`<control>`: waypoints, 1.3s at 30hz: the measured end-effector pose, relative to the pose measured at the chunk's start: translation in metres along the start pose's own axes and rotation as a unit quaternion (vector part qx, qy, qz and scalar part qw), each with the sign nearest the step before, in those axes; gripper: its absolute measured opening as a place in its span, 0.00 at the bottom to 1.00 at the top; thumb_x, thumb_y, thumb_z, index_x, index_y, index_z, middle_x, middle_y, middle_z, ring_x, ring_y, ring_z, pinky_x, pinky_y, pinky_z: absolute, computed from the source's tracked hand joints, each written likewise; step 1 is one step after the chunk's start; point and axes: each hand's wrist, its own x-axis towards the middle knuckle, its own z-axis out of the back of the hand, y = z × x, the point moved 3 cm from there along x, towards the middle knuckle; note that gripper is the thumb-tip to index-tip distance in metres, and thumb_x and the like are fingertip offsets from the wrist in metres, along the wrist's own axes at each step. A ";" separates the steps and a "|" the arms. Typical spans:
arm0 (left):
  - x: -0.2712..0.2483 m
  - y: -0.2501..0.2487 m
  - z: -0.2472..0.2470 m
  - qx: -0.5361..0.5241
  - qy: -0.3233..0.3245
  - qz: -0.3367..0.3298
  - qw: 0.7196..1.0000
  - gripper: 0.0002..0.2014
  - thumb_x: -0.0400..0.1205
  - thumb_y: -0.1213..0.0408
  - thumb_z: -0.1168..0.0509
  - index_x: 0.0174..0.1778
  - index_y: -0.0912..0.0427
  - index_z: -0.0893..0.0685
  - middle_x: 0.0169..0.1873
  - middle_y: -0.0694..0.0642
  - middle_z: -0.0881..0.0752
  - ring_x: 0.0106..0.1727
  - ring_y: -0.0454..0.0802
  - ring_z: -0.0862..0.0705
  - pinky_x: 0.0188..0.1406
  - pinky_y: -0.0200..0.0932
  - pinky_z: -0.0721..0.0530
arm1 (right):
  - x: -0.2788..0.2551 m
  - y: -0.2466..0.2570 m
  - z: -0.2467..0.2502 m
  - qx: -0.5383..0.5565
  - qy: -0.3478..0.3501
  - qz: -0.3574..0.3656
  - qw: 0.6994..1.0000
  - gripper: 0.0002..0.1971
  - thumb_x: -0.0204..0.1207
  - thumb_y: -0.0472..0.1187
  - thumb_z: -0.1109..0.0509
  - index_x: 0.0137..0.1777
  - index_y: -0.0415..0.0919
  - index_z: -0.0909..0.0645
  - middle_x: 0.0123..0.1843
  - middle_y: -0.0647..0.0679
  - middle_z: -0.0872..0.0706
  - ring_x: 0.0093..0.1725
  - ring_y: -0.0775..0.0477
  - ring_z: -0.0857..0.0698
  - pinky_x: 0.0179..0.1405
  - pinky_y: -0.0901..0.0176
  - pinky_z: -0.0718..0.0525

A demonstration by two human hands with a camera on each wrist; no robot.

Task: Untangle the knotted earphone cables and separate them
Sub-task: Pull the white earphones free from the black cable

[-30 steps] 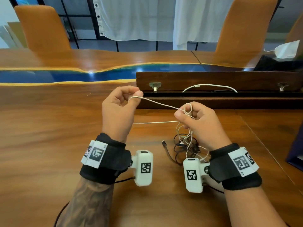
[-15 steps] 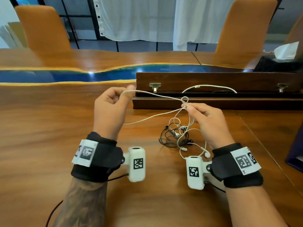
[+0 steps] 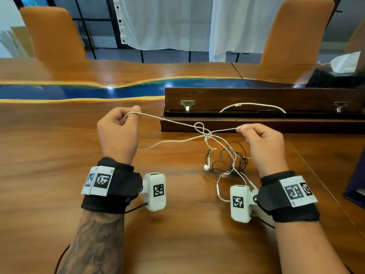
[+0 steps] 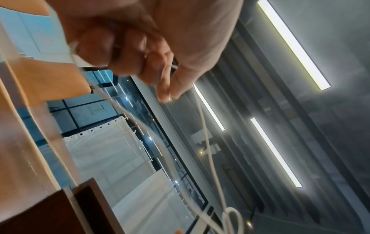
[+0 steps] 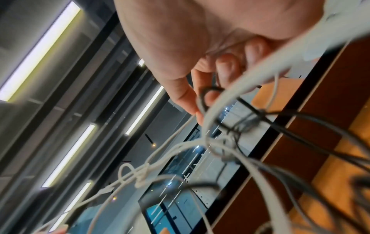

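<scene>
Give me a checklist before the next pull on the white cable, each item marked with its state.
1. Left hand pinches the white cable: ok.
2. Right hand pinches the other strand: ok.
3. Knot hangs clear between the hands: ok.
4. Knot undone: not ok, its loop is closed.
5. Black cable free of the white one: not ok, tangled on the table.
6. Which strand loosens the knot: cannot tell.
</scene>
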 end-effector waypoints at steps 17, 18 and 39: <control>-0.033 -0.017 -0.039 -0.112 0.116 0.020 0.987 0.09 0.86 0.62 0.32 0.49 0.66 0.14 0.25 0.57 0.26 0.29 0.54 0.32 0.28 0.42 0.31 | -0.034 0.015 -0.049 -0.144 0.264 0.109 0.948 0.23 0.76 0.55 0.22 0.71 0.61 0.21 0.63 0.68 0.20 0.63 0.65 0.22 0.55 0.67 0.23; -0.034 -0.021 -0.039 -0.122 0.129 0.019 0.984 0.10 0.87 0.61 0.33 0.50 0.67 0.14 0.24 0.55 0.27 0.27 0.51 0.31 0.26 0.40 0.31 | -0.033 0.013 -0.052 -0.143 0.255 0.093 0.952 0.25 0.76 0.54 0.22 0.72 0.61 0.23 0.61 0.66 0.19 0.60 0.64 0.20 0.54 0.66 0.21; -0.053 -0.028 -0.054 0.006 0.336 -0.050 0.940 0.09 0.84 0.56 0.30 0.46 0.58 0.12 0.40 0.53 0.11 0.43 0.50 0.14 0.47 0.52 0.13 | -0.026 0.019 -0.037 0.149 0.213 -0.018 0.965 0.06 0.82 0.39 0.28 0.52 0.37 0.11 0.44 0.43 0.07 0.38 0.49 0.11 0.43 0.57 0.13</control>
